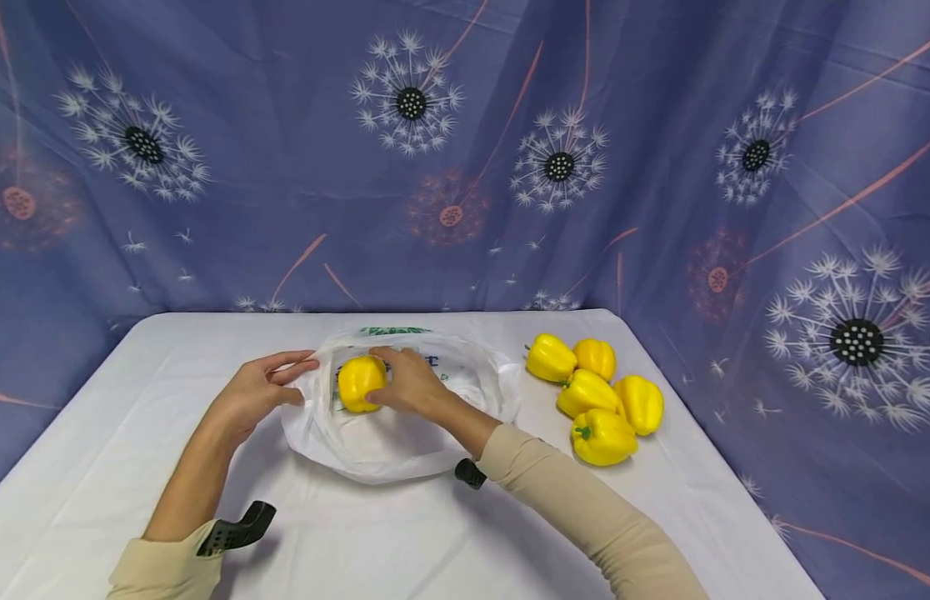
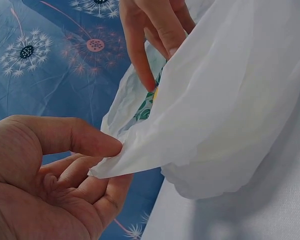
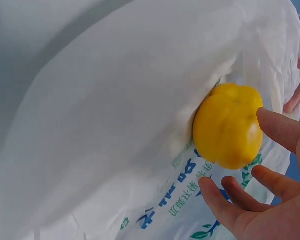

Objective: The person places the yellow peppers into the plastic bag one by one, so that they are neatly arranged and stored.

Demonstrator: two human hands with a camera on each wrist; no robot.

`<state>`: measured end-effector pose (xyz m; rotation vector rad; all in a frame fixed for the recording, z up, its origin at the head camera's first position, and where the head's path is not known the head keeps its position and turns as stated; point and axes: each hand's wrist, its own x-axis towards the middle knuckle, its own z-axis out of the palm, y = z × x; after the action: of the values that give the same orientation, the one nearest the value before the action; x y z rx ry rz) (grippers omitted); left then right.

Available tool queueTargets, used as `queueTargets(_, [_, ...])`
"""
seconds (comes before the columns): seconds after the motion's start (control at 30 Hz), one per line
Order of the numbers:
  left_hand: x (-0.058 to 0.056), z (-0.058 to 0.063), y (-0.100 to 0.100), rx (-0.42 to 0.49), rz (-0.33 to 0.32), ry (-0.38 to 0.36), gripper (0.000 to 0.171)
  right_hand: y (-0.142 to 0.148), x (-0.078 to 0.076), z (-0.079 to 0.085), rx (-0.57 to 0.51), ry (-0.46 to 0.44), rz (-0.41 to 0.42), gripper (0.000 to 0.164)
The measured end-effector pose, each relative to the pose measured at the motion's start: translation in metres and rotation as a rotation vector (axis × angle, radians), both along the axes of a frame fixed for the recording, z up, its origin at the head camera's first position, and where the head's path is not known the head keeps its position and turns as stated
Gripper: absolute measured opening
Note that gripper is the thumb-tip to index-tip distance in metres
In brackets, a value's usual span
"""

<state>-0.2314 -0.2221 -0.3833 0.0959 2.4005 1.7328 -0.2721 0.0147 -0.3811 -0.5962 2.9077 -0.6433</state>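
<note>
A white plastic bag with green and blue print lies on the table, its mouth spread wide. At its left rim, my left hand pinches the thin plastic between thumb and fingers. Inside the bag sits a yellow bell pepper. My right hand reaches into the bag beside this pepper. In the right wrist view its thumb is at the pepper's edge, while the other fingers are spread and apart from it.
Several more yellow bell peppers lie in a cluster on the table to the right of the bag. A white cloth covers the table. Behind and to the right hangs a blue dandelion-patterned curtain.
</note>
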Motion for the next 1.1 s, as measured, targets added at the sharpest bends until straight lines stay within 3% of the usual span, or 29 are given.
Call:
queueTargets(0.47, [0.0,-0.002,-0.001,0.001,0.0,0.008,0.081,0.023,0.006,0.016,0.003,0.009,0.061,0.064])
queueTargets(1.1, [0.0,-0.003,-0.004,0.013,0.007,-0.009,0.081,0.075,0.02,0.029,-0.015,0.023,0.035,0.067])
